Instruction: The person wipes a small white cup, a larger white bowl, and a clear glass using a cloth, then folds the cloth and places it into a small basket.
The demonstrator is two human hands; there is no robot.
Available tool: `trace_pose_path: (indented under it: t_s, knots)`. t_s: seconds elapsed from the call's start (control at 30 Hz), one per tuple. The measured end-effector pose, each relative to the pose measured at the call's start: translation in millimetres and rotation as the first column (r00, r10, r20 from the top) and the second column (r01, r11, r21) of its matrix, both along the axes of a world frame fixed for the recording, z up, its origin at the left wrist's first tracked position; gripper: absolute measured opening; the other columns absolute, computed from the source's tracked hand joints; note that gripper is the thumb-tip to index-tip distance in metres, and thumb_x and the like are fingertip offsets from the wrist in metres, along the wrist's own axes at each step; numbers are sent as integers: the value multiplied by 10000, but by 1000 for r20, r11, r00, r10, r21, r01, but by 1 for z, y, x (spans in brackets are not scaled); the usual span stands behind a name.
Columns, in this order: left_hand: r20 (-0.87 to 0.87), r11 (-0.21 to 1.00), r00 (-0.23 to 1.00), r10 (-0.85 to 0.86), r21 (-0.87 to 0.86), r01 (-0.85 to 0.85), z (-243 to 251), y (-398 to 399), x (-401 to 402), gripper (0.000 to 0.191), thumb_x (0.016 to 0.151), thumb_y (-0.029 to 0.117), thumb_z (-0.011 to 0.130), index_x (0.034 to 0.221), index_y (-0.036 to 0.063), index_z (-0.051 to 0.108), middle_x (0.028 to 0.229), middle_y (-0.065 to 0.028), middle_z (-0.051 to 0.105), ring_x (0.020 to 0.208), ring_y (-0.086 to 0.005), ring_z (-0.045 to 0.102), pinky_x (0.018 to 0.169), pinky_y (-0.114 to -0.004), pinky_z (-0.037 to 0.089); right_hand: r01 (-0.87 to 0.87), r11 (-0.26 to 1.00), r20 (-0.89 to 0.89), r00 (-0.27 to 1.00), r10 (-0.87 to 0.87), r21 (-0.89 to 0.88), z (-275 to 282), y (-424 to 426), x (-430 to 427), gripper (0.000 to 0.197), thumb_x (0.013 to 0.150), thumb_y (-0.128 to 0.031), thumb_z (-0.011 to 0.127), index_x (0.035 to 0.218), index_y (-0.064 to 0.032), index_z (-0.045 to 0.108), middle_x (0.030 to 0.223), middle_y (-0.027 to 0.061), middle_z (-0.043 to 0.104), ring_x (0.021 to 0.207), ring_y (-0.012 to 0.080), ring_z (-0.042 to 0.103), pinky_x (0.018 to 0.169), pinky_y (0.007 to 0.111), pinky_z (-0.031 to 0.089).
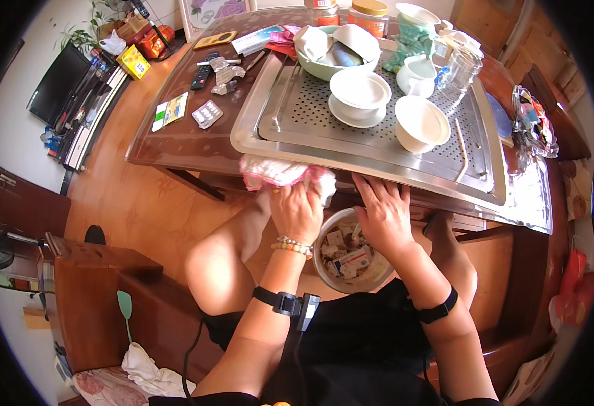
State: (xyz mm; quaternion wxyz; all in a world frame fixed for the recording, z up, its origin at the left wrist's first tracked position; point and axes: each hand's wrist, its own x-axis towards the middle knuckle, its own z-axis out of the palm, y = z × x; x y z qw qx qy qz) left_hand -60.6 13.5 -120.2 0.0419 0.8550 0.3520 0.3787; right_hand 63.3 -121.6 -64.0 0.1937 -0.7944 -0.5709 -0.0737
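Observation:
My left hand (299, 213) grips a white cloth with a pink edge (276, 171) at the table's near edge, just below the rim of a perforated metal tray (307, 152). To its right, my right hand (385, 213) lies against the table edge, its fingertips hidden under the tray's rim; whether they hold anything cannot be told. On the tray stand a white lidded bowl on a saucer (360, 94), a white cup (421, 124), a pale green pitcher (415, 76), a glass jar (461, 71) and a green bowl (317, 68) heaped with cups.
Below my hands, a waste bin (322, 264) holds packaging and scraps between my legs. Left of the tray lie a remote control (204, 71), a blister pack (207, 114) and crumpled wrappers (223, 73). A wooden bench (99, 284) stands at the left, a plastic bag of packets (532, 122) at the right.

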Motion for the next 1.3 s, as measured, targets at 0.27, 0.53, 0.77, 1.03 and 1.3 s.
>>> trace_pose_path:
  t_s: [0.27, 0.53, 0.77, 1.03, 1.3]
  knots:
    - [-43, 967, 966, 256, 6, -256, -3, 79, -37, 366, 899, 314, 467, 966, 26, 683, 1080, -188, 622, 1026, -379, 553, 1006, -577, 329, 30, 999, -12, 999, -30, 18, 1, 10, -1, 607, 754, -163, 706, 1325, -116, 505, 1197, 112, 598, 1149, 335, 517, 1005, 539, 318]
    - [-129, 902, 913, 388, -152, -404, 16, 130, -44, 528, 931, 486, 396, 1163, 96, 666, 1227, -205, 570, 1238, -375, 436, 1062, -562, 227, 44, 999, -10, 999, -44, -14, 1, 9, -1, 603, 756, -167, 707, 1320, -114, 502, 1167, 148, 600, 1130, 357, 519, 1001, 551, 316]
    - [-421, 777, 819, 389, -328, -537, 44, 167, -59, 630, 925, 548, 237, 1302, 194, 598, 1432, -276, 389, 1380, -417, 252, 1128, -555, 89, 36, 999, -11, 999, -36, -12, 1, 8, 0, 602, 760, -164, 703, 1324, -108, 499, 1184, 144, 593, 1145, 359, 511, 1006, 556, 314]
    - [-477, 731, 755, 451, -289, -619, 28, 213, -76, 609, 912, 469, 258, 1302, 132, 581, 1400, -291, 407, 1354, -414, 287, 1102, -553, 144, 25, 999, -9, 1000, -25, -39, 3, 6, 0, 692, 759, -145, 699, 1396, -118, 430, 1263, 109, 559, 1180, 332, 500, 1004, 584, 313]
    - [-419, 773, 801, 427, -291, -564, 27, 187, -75, 589, 925, 495, 300, 1267, 120, 598, 1391, -304, 396, 1327, -482, 292, 1106, -591, 107, 22, 999, -11, 1000, -23, -47, 3, 6, -3, 698, 765, -152, 691, 1405, -106, 416, 1294, 113, 538, 1210, 336, 476, 1025, 594, 297]
